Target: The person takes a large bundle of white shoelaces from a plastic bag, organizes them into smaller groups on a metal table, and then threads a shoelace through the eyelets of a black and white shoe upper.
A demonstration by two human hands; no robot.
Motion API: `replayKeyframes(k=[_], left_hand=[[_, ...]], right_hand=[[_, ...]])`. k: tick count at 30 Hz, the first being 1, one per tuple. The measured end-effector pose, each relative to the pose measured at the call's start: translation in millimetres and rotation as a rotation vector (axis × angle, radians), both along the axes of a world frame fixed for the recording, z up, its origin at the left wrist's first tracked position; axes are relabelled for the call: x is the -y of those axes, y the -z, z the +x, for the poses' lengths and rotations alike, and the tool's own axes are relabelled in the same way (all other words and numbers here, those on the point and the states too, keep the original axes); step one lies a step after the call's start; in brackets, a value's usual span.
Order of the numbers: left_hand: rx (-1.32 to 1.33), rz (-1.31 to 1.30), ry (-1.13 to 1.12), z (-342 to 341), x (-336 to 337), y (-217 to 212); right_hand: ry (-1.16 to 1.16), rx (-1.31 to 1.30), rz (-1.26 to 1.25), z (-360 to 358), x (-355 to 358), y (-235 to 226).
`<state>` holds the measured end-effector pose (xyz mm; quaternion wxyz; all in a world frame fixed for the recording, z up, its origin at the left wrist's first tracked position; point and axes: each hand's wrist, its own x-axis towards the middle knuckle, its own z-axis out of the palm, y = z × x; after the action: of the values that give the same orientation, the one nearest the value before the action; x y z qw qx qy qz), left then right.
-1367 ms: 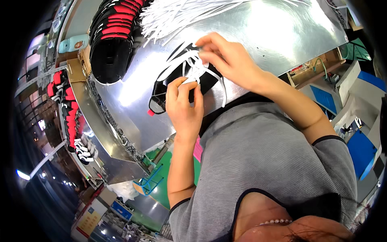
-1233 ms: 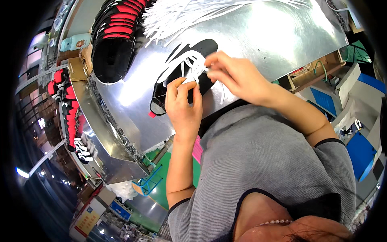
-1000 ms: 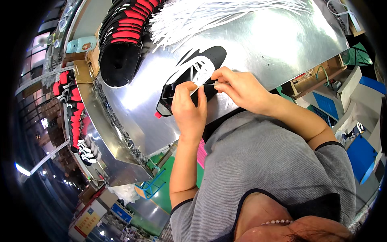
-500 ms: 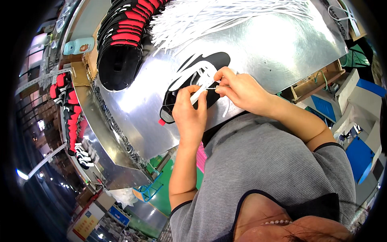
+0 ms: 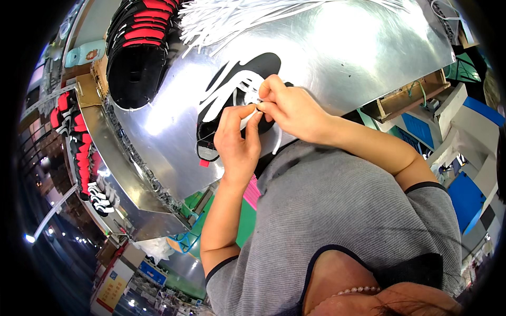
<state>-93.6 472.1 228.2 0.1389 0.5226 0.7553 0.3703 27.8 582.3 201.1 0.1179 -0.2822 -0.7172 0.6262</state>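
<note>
A black and white shoe upper [image 5: 268, 63] with a small red tab at its heel lies on the metal table in front of me. White lacing crosses its middle. My left hand [image 5: 237, 142] is over the heel end, thumb and forefinger pinching a white shoelace [image 5: 249, 119]. Close beside it, my right hand [image 5: 295, 111] pinches the same lace, its fingertips nearly touching the left ones. One loose lace end hangs below my right hand. The exact spot where the lace meets the upper is hidden by my fingers.
A stacked row of black and red shoe uppers [image 5: 136, 73] stands at the far left. Behind the work lies a heap of white laces [image 5: 232, 23]. Beyond the table's [image 5: 174, 174] left edge, more red and black uppers [image 5: 83, 152] hang. A wooden drawer [image 5: 406, 102] juts out at right.
My hands have come closer together, and the short lace stretch between their fingertips has closed up. The whole scene has shifted slightly left and upward in the view.
</note>
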Motion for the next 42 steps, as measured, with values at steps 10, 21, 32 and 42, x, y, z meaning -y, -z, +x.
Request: replayKeyframes(k=[10, 21, 32, 42], left_hand=[[-0.24, -0.014, 0.051, 13, 12, -4], [-0.407, 0.047, 0.124, 8, 23, 0], [-0.59, 0.177, 0.304, 0, 36, 8], [-0.54, 0.25, 0.344, -4, 32, 6]], right_hand=[[-0.092, 0.14, 0.283, 11, 2, -20], [-0.048, 0.082, 0.42, 55, -21, -32], [-0.442, 0.066, 0.6, 7, -27, -43], [-0.338, -0.014, 0.372, 1, -20, -39]])
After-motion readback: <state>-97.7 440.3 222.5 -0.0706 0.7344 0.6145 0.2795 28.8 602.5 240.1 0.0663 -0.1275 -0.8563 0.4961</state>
